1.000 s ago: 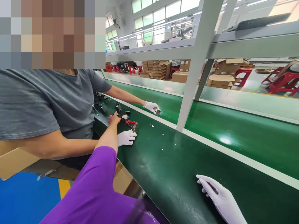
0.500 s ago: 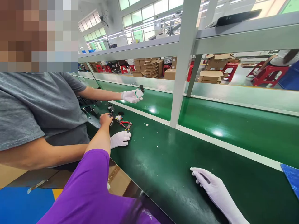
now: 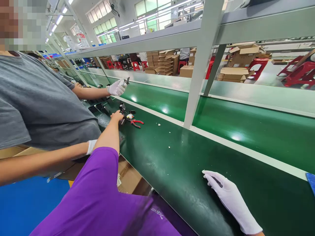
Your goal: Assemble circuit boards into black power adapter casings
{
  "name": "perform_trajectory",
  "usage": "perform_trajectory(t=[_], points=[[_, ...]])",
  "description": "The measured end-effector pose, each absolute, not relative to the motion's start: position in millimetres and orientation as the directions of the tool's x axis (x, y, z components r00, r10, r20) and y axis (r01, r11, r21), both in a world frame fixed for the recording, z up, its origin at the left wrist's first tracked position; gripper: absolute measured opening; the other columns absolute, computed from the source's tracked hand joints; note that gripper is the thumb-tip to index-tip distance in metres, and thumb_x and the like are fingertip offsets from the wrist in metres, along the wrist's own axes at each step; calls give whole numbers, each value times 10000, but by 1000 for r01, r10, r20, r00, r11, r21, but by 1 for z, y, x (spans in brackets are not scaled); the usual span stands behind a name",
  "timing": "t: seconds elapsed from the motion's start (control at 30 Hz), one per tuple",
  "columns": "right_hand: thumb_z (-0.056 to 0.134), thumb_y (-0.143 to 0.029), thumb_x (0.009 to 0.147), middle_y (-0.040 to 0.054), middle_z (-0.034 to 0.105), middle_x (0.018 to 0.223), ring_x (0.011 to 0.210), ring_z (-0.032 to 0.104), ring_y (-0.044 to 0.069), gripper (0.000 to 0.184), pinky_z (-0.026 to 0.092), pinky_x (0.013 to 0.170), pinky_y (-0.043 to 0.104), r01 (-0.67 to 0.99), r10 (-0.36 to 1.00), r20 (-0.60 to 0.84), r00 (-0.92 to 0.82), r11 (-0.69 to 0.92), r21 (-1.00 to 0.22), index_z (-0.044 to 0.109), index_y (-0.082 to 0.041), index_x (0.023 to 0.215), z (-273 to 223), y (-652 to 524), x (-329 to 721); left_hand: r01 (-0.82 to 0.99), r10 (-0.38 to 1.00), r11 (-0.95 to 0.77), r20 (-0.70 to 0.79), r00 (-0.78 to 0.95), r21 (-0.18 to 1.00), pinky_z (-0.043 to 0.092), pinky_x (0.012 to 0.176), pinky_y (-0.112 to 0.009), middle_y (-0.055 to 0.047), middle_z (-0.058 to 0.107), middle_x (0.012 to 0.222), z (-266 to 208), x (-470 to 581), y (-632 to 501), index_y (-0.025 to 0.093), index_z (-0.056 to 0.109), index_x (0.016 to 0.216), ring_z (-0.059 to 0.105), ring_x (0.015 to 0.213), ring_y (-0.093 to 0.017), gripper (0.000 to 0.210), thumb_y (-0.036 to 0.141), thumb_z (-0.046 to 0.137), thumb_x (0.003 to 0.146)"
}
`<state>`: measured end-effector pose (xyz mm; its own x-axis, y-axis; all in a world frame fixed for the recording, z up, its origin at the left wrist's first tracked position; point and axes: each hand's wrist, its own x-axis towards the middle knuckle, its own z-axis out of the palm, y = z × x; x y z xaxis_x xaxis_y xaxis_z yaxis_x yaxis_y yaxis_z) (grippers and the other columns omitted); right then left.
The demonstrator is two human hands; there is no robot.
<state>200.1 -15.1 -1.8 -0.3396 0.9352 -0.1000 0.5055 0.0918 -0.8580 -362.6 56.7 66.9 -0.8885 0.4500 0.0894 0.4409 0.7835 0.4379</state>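
My left hand [image 3: 117,115], bare below a purple sleeve, reaches to the far left of the green work surface [image 3: 157,157]. Its fingers are closed over small dark parts, and what they grip is hidden. Just beyond it stands a small black part [image 3: 121,106]. To its right lie a small round white-topped part [image 3: 130,116], a flat black piece [image 3: 132,111] and pliers [image 3: 137,123] with red and black handles. My right hand [image 3: 222,186], in a white glove, rests on the surface at the right, fingers stretched out and nothing visible in them.
At left a co-worker in a grey shirt [image 3: 49,98] holds a small dark part in a gloved hand [image 3: 118,88]; the other glove [image 3: 91,146] is partly behind my arm. A grey post [image 3: 197,72] rises behind the surface. White scraps [image 3: 159,124] and a blue sheet [image 3: 311,182] lie about.
The co-worker's raised hand has moved left, and the lower gloved hand has drawn back from beside the pliers to behind my arm. My view has shifted slightly; my hands look the same.
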Motion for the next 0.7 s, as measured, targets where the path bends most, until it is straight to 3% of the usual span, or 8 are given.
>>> perform_trajectory(t=[0.13,0.23,0.33,0.4,0.53,0.7], points=[[551,-640,835,59,786,960,799,742,260,444,606,815,381,518,929,-88,-361,121,-847,767,-265,933,0,-16,200,489,466,778,159,-870,394,407,1098,-558,-172,482,1444,68,-354,56,138,551,1309,439,1357,-335,441,260,632,893],[530,-633,841,58,785,945,785,740,251,450,603,815,374,542,927,-98,-363,125,-831,765,-263,939,0,-16,200,556,515,746,212,-831,368,309,1183,-537,-189,363,1540,63,-340,56,138,645,1179,264,1474,-354,328,207,612,861],[521,-634,836,58,784,931,748,731,238,461,604,763,352,555,930,-113,-351,109,-825,765,-258,941,-1,-15,200,599,569,722,196,-799,347,185,1249,-478,-143,269,1606,54,-328,59,142,701,1049,146,1524,-339,246,277,621,859],[529,-641,824,58,782,909,716,722,230,468,601,733,342,550,930,-125,-345,92,-830,767,-254,939,-2,-14,201,601,589,721,151,-794,345,128,1255,-475,-153,204,1635,47,-323,62,113,693,1081,108,1532,-368,334,332,669,829],[553,-648,812,56,778,872,658,697,212,473,591,671,318,521,931,-128,-342,75,-850,769,-246,937,-7,-13,202,548,568,758,56,-821,354,117,1217,-595,-242,147,1637,37,-321,70,83,628,1209,101,1516,-462,554,382,743,758],[550,-653,804,48,763,810,606,665,193,488,572,621,303,511,938,-137,-320,49,-858,774,-242,939,-15,-11,203,488,515,789,31,-857,373,162,1182,-662,-300,140,1618,34,-325,75,105,617,1190,79,1520,-475,525,328,761,737]])
